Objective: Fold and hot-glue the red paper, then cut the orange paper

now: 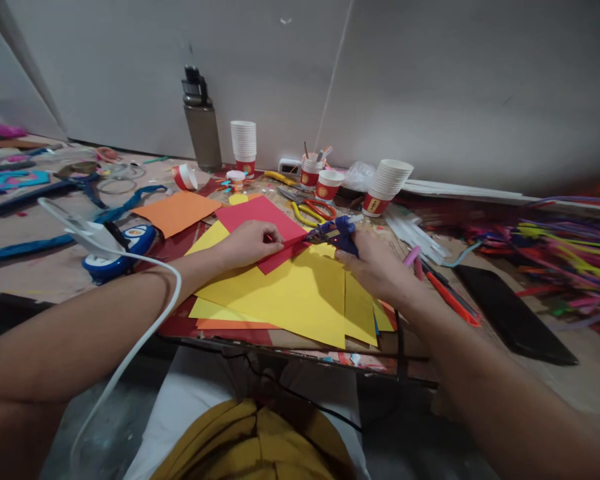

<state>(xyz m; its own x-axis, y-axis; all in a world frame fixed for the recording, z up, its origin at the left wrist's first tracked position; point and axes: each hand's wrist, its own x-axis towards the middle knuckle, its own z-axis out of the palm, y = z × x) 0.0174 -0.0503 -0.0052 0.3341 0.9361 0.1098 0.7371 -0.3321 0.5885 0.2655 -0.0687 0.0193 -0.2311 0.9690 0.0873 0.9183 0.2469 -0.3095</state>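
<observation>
My left hand (254, 243) is closed on a sheet of red paper (260, 213), thumb and fingers pinching its near edge, which looks slightly raised. In my right hand (375, 260) is a blue glue gun (337, 233) with a pale glue stick (355, 219) poking out of its back. The gun's nozzle points left and sits at the right corner of the red paper; whether it touches cannot be made out. Beneath both hands lie several overlapping sheets of yellow paper (290, 300), with orange paper (235, 325) under them at the table's front edge.
Behind the papers stand a dark bottle (203, 133), stacked paper cups (244, 143) and another cup stack (387, 183). Pliers (310, 215) lie beyond the gun. To the right are a red utility knife (453, 297), a black phone (515, 313) and colored pipe cleaners (575, 253). A white cable (150, 320) crosses my left forearm.
</observation>
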